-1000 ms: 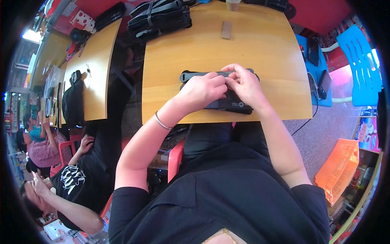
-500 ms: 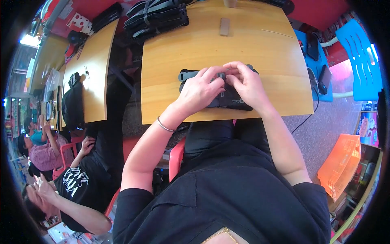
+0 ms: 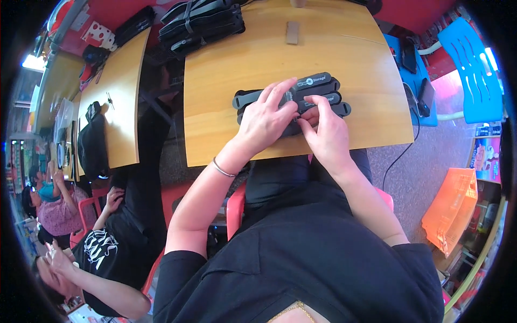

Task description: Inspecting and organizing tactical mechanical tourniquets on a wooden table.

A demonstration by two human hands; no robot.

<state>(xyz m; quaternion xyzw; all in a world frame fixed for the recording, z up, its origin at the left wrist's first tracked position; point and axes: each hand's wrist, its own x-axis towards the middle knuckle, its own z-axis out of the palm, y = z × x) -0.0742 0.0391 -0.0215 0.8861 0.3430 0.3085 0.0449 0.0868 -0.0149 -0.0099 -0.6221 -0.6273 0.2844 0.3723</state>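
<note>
A bundle of black hook-and-loop storage straps [image 3: 322, 86] with pale print and slotted rounded ends lies near the table's front edge. Around its middle runs a narrow grey band [image 3: 291, 96]. Over the left part of the bundle sits my left hand [image 3: 266, 117], its fingers curled and gripping at the band. My right hand [image 3: 328, 132] is at the bundle's near right side, thumb and fingers bent into a pinch close to the left fingertips. What lies between the right fingertips is too small to make out. Both hands cover the bundle's middle.
Another banded stack of black straps [image 3: 202, 27] stands at the table's far left. Beyond the bundle lies a small brown block [image 3: 292, 33]. Phones rest on a blue stool [image 3: 425, 89] to the right, above an orange crate [image 3: 449, 210]. A co-worker [image 3: 102, 253] sits at left.
The straps have fanned apart, showing several printed ends on the right. My right hand has come lower, off the top of the bundle, with its fingers now at the near side.
</note>
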